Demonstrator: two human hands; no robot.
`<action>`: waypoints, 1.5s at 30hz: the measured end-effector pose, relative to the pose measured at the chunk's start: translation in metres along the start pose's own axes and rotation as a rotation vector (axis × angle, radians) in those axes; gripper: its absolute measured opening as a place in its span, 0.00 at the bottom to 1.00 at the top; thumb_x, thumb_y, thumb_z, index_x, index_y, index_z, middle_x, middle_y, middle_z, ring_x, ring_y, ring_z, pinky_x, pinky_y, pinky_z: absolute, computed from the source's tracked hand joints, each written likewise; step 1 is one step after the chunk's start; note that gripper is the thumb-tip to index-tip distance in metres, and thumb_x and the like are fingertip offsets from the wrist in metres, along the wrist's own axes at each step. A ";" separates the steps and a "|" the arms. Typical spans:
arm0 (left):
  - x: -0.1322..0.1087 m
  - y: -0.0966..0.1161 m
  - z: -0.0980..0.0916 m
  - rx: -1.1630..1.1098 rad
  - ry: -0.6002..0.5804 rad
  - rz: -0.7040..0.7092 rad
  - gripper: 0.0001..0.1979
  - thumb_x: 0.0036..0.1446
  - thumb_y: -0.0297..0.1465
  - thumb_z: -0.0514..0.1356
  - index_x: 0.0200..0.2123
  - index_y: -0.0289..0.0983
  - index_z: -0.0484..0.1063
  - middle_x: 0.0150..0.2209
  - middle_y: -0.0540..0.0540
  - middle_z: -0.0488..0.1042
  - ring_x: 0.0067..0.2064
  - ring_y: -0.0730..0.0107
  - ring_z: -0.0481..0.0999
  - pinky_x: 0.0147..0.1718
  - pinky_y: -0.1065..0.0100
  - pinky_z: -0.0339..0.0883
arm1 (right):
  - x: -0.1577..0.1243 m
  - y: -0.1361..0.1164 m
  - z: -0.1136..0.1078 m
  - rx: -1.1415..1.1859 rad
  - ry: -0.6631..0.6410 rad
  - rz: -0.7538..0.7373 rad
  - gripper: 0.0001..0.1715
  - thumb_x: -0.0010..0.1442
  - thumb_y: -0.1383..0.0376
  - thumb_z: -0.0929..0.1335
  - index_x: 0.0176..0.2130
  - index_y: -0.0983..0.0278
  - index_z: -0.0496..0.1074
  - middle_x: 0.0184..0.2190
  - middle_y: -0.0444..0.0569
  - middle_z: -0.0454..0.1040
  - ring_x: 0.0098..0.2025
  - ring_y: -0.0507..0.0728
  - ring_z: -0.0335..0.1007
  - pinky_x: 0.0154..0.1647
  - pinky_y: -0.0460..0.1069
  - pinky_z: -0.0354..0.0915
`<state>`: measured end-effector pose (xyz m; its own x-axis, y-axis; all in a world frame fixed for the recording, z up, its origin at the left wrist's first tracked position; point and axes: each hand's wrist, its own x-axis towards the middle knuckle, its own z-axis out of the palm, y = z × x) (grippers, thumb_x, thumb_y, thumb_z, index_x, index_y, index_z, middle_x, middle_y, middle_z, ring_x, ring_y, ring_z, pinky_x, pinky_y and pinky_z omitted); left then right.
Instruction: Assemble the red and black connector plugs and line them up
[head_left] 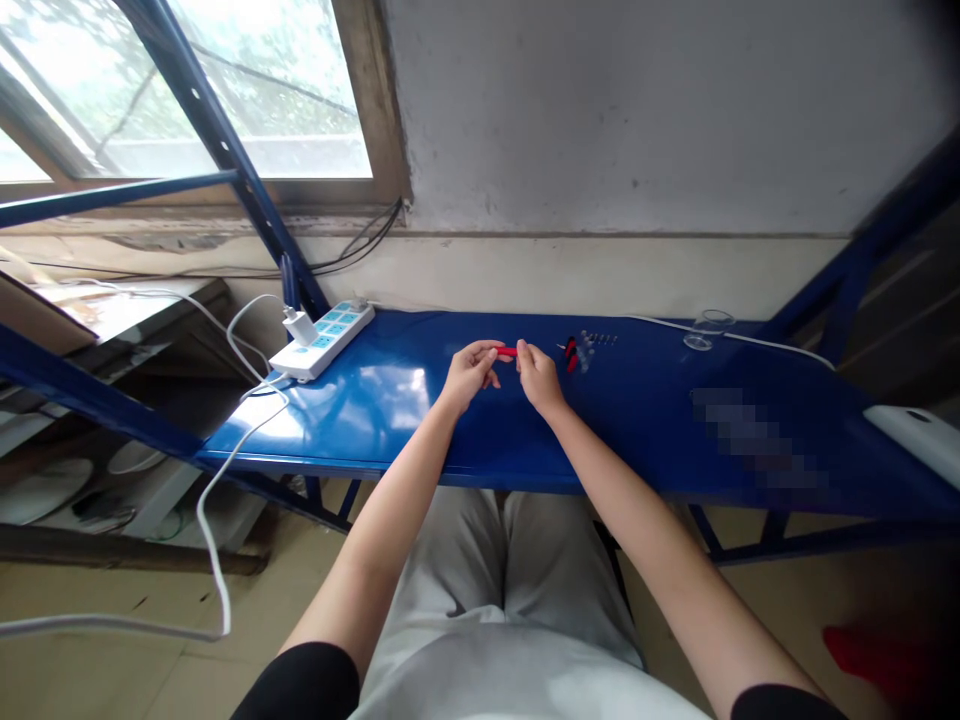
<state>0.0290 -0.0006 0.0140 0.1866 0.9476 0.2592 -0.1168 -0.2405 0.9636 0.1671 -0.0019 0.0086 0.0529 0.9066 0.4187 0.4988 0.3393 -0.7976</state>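
The person's left hand [470, 372] pinches the left end of a slim red rod-shaped piece [507, 351] between thumb and fingertips, its other fingers loosely curled. The right hand [538, 375] is closed around the other end, so the piece lies level between both hands above the far middle of the blue table [510, 430]. Just right are small black-and-red parts [572, 354]; farther right stands a clear cup [705, 332]. A white power strip [330, 338] lies far left.
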 end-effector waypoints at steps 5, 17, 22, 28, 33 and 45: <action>-0.002 0.003 0.001 0.031 -0.036 -0.010 0.18 0.55 0.41 0.56 0.41 0.33 0.67 0.35 0.41 0.77 0.18 0.79 0.69 0.14 0.76 0.53 | -0.006 0.002 -0.001 0.054 0.024 0.021 0.33 0.57 0.39 0.50 0.21 0.60 0.58 0.17 0.44 0.60 0.23 0.52 0.59 0.27 0.46 0.56; 0.001 -0.002 0.002 0.096 0.105 -0.031 0.20 0.56 0.47 0.52 0.30 0.34 0.62 0.23 0.48 0.73 0.14 0.81 0.66 0.12 0.77 0.50 | -0.011 -0.002 -0.004 0.010 0.013 -0.066 0.28 0.60 0.45 0.54 0.25 0.62 0.64 0.18 0.44 0.64 0.22 0.50 0.60 0.28 0.45 0.57; 0.001 -0.001 0.000 0.101 0.206 0.001 0.19 0.55 0.46 0.53 0.28 0.34 0.63 0.21 0.50 0.72 0.14 0.81 0.64 0.12 0.77 0.49 | -0.009 0.002 -0.005 0.071 -0.059 -0.090 0.22 0.58 0.48 0.59 0.36 0.62 0.67 0.30 0.47 0.72 0.23 0.50 0.64 0.27 0.46 0.61; 0.000 0.001 -0.001 0.125 0.300 0.062 0.20 0.54 0.47 0.54 0.27 0.34 0.65 0.19 0.51 0.69 0.14 0.82 0.63 0.13 0.76 0.52 | -0.009 0.001 -0.007 -0.057 -0.096 -0.112 0.17 0.58 0.56 0.61 0.44 0.60 0.69 0.37 0.49 0.74 0.25 0.51 0.67 0.30 0.47 0.64; 0.000 0.003 -0.004 0.118 0.410 0.109 0.19 0.53 0.47 0.54 0.26 0.35 0.65 0.18 0.53 0.67 0.14 0.82 0.62 0.14 0.76 0.54 | -0.007 0.008 -0.005 -0.056 -0.094 -0.152 0.15 0.58 0.59 0.62 0.41 0.62 0.71 0.37 0.49 0.73 0.26 0.51 0.66 0.33 0.48 0.64; -0.003 0.002 0.003 0.088 0.111 0.075 0.18 0.50 0.45 0.59 0.27 0.33 0.67 0.19 0.51 0.69 0.14 0.81 0.63 0.14 0.76 0.55 | -0.002 0.012 0.001 0.223 -0.066 -0.074 0.18 0.51 0.52 0.66 0.35 0.63 0.74 0.30 0.47 0.70 0.29 0.52 0.65 0.32 0.48 0.64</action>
<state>0.0313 -0.0050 0.0154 0.0706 0.9426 0.3265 -0.0397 -0.3244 0.9451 0.1721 0.0003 -0.0022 -0.0373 0.8894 0.4556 0.2952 0.4454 -0.8453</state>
